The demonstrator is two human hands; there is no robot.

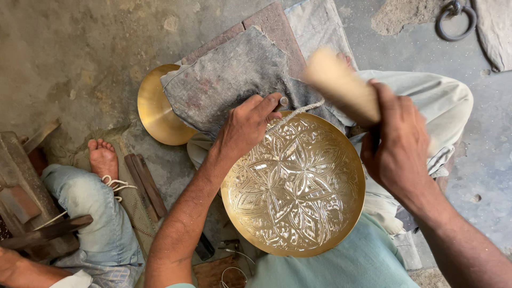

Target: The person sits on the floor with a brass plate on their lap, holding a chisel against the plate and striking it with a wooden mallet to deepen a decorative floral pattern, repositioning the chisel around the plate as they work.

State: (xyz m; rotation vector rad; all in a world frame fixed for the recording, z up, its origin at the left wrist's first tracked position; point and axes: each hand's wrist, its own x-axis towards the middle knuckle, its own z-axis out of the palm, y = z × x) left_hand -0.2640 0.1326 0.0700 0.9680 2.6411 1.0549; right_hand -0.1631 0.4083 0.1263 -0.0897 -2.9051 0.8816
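An engraved brass plate (294, 184), round and cut with a star-shaped floral pattern, is seen resting on the lap of a seated person. At the plate's upper rim, a small metal punch (282, 102) is pinched between the fingers of the left hand (246, 127), its tip hidden against the brass. Above the plate's right edge, a pale wooden mallet (341, 85), blurred by motion, is gripped in the clenched right hand (399, 149). A grey cloth (229, 80) is spread just beyond the plate's upper left rim, and a second, plain brass dish (154, 109) is partly covered by it. A thin cord (293, 113) is laid across the plate's top edge. Well to the left of the plate, another person's bare foot (102, 157) and jeans-clad leg (90, 213) are seen on the concrete floor (80, 58). An iron ring (456, 21) is lying far beyond the plate, to its upper right.
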